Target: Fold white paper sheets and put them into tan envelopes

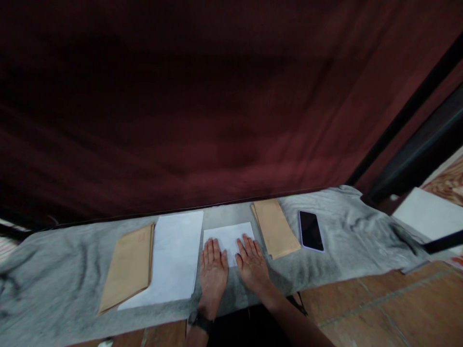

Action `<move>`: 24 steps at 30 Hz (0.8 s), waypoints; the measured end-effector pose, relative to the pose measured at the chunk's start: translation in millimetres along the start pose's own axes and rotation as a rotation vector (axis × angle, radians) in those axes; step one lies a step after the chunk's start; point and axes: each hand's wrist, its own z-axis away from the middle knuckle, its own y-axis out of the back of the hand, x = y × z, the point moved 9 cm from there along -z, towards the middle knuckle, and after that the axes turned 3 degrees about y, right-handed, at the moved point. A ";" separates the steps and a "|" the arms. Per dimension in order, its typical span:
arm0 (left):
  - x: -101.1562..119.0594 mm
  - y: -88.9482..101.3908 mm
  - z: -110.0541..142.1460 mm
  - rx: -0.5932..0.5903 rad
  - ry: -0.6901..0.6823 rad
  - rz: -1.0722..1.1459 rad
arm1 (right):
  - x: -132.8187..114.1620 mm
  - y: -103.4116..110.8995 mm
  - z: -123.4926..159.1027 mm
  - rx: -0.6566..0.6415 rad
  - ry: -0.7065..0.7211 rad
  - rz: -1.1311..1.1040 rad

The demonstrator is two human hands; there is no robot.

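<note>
A white sheet of paper (228, 233), which looks folded, lies on the grey cloth in front of me. My left hand (213, 270) rests flat on its left side, fingers stretched out, with a dark watch on the wrist. On the right side of the same paper lies my right hand (252, 265), palm down with the fingers spread a little. Both hands cover the paper's near corners. Left of my left hand is a stack of larger white paper (177, 255). Close to my right hand sit several brown envelopes (277, 229).
More brown envelopes (128, 265) overlap the left side of the white stack. A phone (311, 231) with a pale purple case lies at the right. Grey cloth (347, 226) covers the long narrow surface. Behind it rises a dark red panel (231, 120); tiled floor (361, 308) shows below.
</note>
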 end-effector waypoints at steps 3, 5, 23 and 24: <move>5.9 2.3 18.4 -0.022 -0.067 0.000 | -0.1 -0.6 0.5 -0.003 0.005 0.006; 2.9 3.1 24.1 -0.024 -0.064 0.008 | 0.1 -1.1 0.6 -0.009 0.000 0.013; -15.2 11.6 39.3 -0.007 0.026 -0.043 | 16.1 18.2 48.7 0.103 -0.078 0.080; -14.8 12.5 39.0 -0.005 0.029 -0.043 | 16.3 20.9 51.9 0.109 -0.089 0.078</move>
